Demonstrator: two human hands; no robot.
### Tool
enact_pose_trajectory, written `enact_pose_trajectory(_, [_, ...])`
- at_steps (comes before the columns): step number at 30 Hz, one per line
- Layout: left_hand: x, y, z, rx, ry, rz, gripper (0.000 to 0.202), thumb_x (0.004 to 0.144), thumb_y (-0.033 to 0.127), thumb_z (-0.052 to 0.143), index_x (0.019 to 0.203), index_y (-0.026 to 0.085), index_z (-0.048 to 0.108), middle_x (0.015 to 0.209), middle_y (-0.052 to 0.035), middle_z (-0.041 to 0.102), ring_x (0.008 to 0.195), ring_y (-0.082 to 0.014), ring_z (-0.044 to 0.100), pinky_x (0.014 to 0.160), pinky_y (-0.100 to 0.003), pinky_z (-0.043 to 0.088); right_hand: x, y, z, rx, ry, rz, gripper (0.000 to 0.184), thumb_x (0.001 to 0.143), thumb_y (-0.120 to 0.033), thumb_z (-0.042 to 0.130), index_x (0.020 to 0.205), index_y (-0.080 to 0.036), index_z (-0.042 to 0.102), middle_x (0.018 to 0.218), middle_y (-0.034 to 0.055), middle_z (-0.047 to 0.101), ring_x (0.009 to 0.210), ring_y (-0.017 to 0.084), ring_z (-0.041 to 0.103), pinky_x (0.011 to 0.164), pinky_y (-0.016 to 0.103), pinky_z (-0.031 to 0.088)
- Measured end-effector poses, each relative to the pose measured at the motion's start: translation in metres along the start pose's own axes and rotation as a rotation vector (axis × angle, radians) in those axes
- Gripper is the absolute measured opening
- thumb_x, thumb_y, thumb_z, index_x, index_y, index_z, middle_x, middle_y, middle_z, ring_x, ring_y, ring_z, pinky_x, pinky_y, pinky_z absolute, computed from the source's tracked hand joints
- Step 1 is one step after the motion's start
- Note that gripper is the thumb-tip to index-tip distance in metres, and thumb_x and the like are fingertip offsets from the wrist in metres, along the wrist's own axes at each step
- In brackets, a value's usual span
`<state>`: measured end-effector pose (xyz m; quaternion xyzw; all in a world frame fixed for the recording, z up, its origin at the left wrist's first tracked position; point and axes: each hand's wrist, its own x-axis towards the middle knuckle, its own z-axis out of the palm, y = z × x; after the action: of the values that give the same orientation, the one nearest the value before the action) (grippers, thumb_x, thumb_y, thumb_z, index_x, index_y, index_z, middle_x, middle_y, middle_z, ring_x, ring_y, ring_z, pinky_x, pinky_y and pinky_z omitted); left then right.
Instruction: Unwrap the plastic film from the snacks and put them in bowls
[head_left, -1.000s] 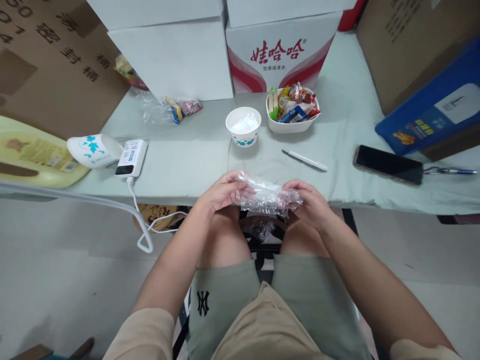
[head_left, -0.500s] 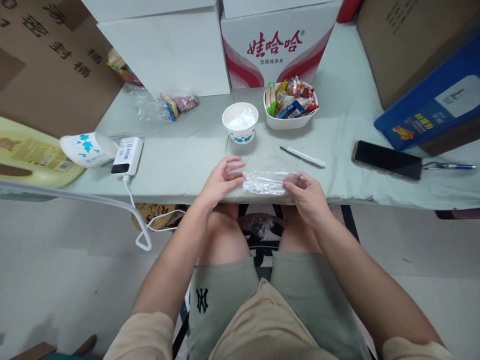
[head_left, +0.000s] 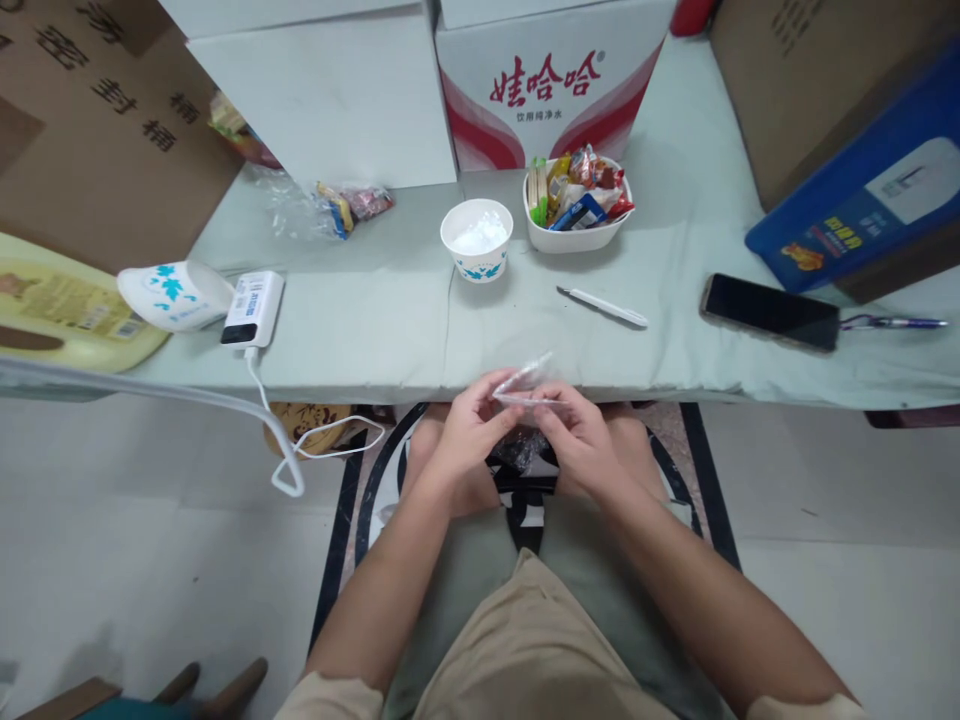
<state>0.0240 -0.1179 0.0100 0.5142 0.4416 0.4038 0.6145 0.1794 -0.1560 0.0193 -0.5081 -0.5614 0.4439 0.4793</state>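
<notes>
A clear plastic bag [head_left: 531, 376] is pinched between both my hands at the table's near edge, bent into a fold with one flap standing up. My left hand [head_left: 480, 418] grips its left end with thumb and fingers. On the right end, my right hand [head_left: 571, 425] closes with thumb and fingertips. Beyond them stands a white paper cup [head_left: 480, 262] with a blue leaf print and something white and crinkled inside. To its right a white bowl [head_left: 577, 240] holds several wrapped snacks [head_left: 581, 190]. A white pen-shaped craft knife [head_left: 606, 306] lies in front of the bowl.
On the left are a power bank [head_left: 253, 310] with a white cable, a tipped paper cup [head_left: 174, 297] and a yellow bottle [head_left: 75, 315]. A phone [head_left: 772, 311] and blue container [head_left: 862, 190] are on the right. White boxes [head_left: 322, 110] line the back.
Both hands have drawn closer together and nearer my body. The plastic bag, stretched out flat before, is now folded between them. My left hand has closed on it.
</notes>
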Motion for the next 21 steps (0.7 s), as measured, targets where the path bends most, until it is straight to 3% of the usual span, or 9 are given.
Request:
enact_pose_trajectory(3, [0.004, 0.004, 0.001, 0.054, 0.052, -0.011, 0.042, 0.073, 0.058, 0.079, 0.091, 0.020, 0.072, 0.097, -0.0073, 0.074, 0.092, -0.0223, 0.068, 0.082, -0.032, 0.053, 0.004, 0.005, 0.002, 0.015, 0.215, 0.089, 0.024, 0.091, -0.046, 0.057, 0.092, -0.023, 0.060, 0.088, 0.0041, 0.070, 0.081, 0.019, 0.066, 0.074, 0.032, 0.055])
enact_pose_trajectory(6, [0.007, -0.001, 0.005, -0.086, 0.076, -0.072, 0.047, 0.070, 0.061, 0.079, 0.089, 0.020, 0.069, 0.086, -0.0034, 0.071, 0.079, -0.0181, 0.064, 0.073, -0.029, 0.051, 0.010, 0.012, 0.003, -0.112, 0.381, 0.106, 0.029, 0.084, -0.046, 0.066, 0.100, -0.023, 0.059, 0.101, 0.0070, 0.067, 0.086, 0.020, 0.064, 0.075, 0.032, 0.055])
enact_pose_trajectory(10, [0.013, -0.009, 0.004, -0.160, 0.048, -0.101, 0.048, 0.063, 0.048, 0.088, 0.095, 0.020, 0.065, 0.086, -0.0007, 0.068, 0.078, -0.0149, 0.062, 0.075, -0.027, 0.050, 0.022, 0.019, -0.003, -0.068, 0.215, 0.074, 0.031, 0.087, -0.043, 0.061, 0.111, -0.024, 0.057, 0.097, 0.0053, 0.069, 0.083, 0.018, 0.065, 0.074, 0.032, 0.055])
enact_pose_trajectory(12, [0.024, -0.003, -0.004, -0.050, 0.149, -0.034, 0.038, 0.068, 0.038, 0.084, 0.093, 0.020, 0.062, 0.086, 0.0005, 0.066, 0.079, -0.0135, 0.060, 0.076, -0.025, 0.048, 0.031, 0.022, -0.014, -0.120, 0.200, 0.038, 0.024, 0.089, -0.040, 0.057, 0.106, -0.023, 0.058, 0.090, 0.0044, 0.070, 0.078, 0.018, 0.065, 0.073, 0.032, 0.054])
enact_pose_trajectory(17, [0.091, 0.045, -0.041, 0.349, 0.558, 0.345, 0.024, 0.075, 0.019, 0.073, 0.086, 0.023, 0.051, 0.076, 0.0031, 0.050, 0.074, -0.0136, 0.053, 0.071, -0.024, 0.042, 0.065, 0.038, -0.051, -0.534, 0.294, -0.092, 0.020, 0.088, -0.032, 0.050, 0.098, -0.022, 0.063, 0.084, 0.0067, 0.072, 0.074, 0.022, 0.064, 0.071, 0.035, 0.047])
enact_pose_trajectory(21, [0.167, 0.083, -0.056, 0.727, 0.527, 0.517, 0.026, 0.071, 0.007, 0.069, 0.074, 0.021, 0.048, 0.082, -0.0013, 0.051, 0.090, -0.0189, 0.056, 0.085, -0.029, 0.043, 0.086, 0.056, -0.063, -0.776, 0.182, -0.145, 0.020, 0.088, -0.027, 0.048, 0.092, -0.021, 0.067, 0.080, 0.0079, 0.072, 0.072, 0.023, 0.062, 0.067, 0.034, 0.040])
